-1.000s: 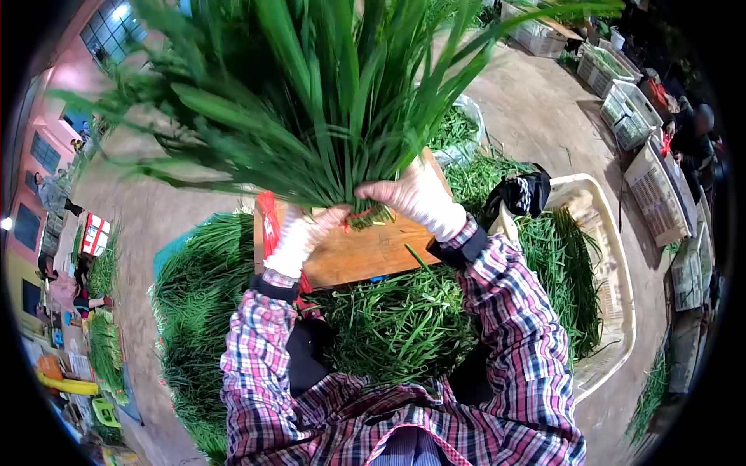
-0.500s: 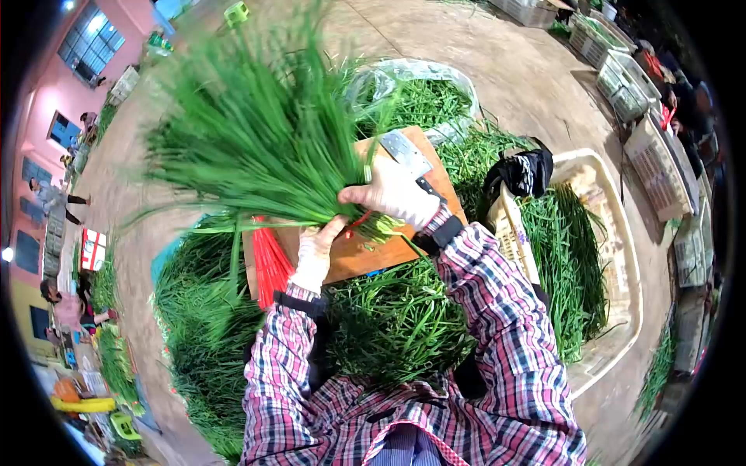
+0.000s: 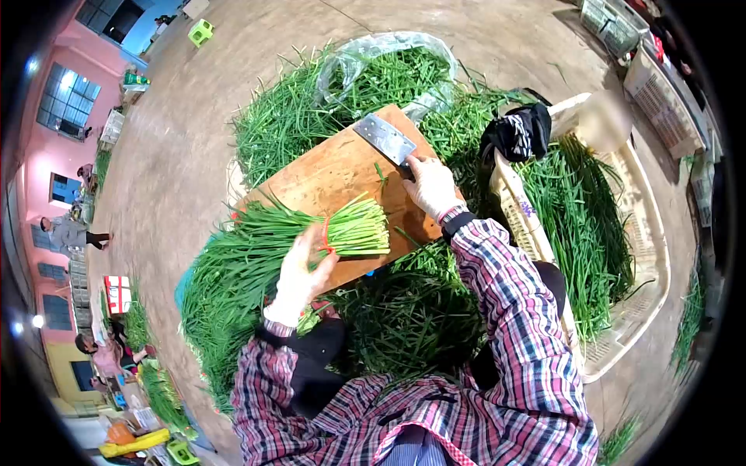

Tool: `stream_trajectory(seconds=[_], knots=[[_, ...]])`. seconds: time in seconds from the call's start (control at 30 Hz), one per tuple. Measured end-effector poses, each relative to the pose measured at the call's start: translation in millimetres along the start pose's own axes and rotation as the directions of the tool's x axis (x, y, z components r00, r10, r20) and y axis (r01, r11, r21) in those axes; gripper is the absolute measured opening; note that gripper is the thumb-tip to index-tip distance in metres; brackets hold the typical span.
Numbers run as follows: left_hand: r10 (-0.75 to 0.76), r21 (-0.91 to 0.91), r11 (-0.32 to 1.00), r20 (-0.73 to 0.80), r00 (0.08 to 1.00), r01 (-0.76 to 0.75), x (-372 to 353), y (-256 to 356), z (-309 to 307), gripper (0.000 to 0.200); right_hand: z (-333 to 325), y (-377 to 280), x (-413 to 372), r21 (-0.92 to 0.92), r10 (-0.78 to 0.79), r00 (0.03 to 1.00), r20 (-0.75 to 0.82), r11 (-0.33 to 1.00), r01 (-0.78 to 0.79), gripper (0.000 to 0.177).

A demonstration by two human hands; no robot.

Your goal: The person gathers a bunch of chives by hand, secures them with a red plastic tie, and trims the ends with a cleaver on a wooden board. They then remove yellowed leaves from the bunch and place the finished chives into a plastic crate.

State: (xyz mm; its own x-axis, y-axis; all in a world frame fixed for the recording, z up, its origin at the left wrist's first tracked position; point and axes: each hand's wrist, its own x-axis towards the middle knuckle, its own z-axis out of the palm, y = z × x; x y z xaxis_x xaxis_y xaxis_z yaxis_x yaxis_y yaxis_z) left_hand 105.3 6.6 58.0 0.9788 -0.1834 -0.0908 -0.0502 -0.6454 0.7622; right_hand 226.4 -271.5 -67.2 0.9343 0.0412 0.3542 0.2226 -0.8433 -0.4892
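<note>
A bundle of long green chives (image 3: 359, 227) lies on the wooden board (image 3: 311, 180), a red band round its pale cut stems. My left hand (image 3: 299, 272) is at the near side of the bundle by the band, slightly blurred, thumb and fingers apart. On the far right part of the board rests a cleaver (image 3: 385, 140) with a broad metal blade. The fingers of my right hand (image 3: 432, 186) are closed round its dark handle. Both hands wear pale gloves.
Loose chives (image 3: 233, 311) are heaped left of the board and in my lap. A clear plastic bag (image 3: 350, 58) of chives stands beyond it. To the right is a cream crate (image 3: 649, 256) with chives and a black bag (image 3: 517, 132). People and crates are farther off.
The bundle, held up in both hands before, now lies on the board. My right hand has let go of it and taken the cleaver's handle. My left hand has loosened.
</note>
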Motion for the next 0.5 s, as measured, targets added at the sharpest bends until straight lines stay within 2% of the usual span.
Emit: stream_trajectory(seconds=[0.03, 0.07, 0.1, 0.17, 0.2, 0.27, 0.33, 0.37, 0.47, 0.5], knots=[[0.179, 0.360, 0.916, 0.025, 0.984, -0.176, 18, 3, 0, 0.084, -5, 0, -1, -0.040, 0.016, 0.999, 0.036, 0.999, -0.014, 0.041], [0.336, 0.658, 0.679, 0.118, 0.935, -0.327, 34, 3, 3, 0.095, -4, 3, -3, -0.083, 0.034, 0.997, 0.072, 0.996, -0.028, 0.041], [0.298, 0.685, 0.626, 0.233, 0.926, -0.374, 45, 1, 10, 0.100, 1, 7, -4, -0.110, -0.028, 0.999, 0.044, 0.993, 0.033, 0.038], [0.179, 0.721, 0.524, 0.428, 0.886, -0.454, 61, -5, 29, 0.108, 0, 9, 1, -0.099, -0.032, 0.995, 0.093, 0.994, 0.041, 0.038], [0.190, 0.699, 0.503, 0.485, 0.854, -0.509, 65, -8, 37, 0.112, 1, 11, 4, -0.093, -0.033, 0.993, 0.117, 0.995, 0.044, 0.038], [0.080, 0.718, 0.546, 0.469, 0.879, -0.432, 70, -12, 49, 0.115, 5, 17, 10, -0.120, -0.065, 0.992, 0.107, 0.990, 0.078, 0.032], [0.116, 0.716, 0.527, 0.473, 0.873, -0.458, 70, -18, 55, 0.115, 11, 19, 17, -0.144, -0.046, 0.985, 0.167, 0.987, 0.071, 0.027], [0.132, 0.719, 0.519, 0.468, 0.874, -0.463, 67, -21, 56, 0.115, 14, 18, 24, -0.127, 0.008, 0.968, 0.252, 0.992, 0.025, 0.020], [0.136, 0.757, 0.493, 0.419, 0.898, -0.428, 62, -22, 67, 0.114, 11, 11, 29, -0.113, 0.083, 0.963, 0.255, 0.992, -0.055, 0.026], [0.239, 0.728, 0.504, 0.401, 0.885, -0.466, 61, -21, 66, 0.114, 8, 6, 29, 0.012, 0.130, 0.964, 0.232, 0.991, -0.136, 0.031]])
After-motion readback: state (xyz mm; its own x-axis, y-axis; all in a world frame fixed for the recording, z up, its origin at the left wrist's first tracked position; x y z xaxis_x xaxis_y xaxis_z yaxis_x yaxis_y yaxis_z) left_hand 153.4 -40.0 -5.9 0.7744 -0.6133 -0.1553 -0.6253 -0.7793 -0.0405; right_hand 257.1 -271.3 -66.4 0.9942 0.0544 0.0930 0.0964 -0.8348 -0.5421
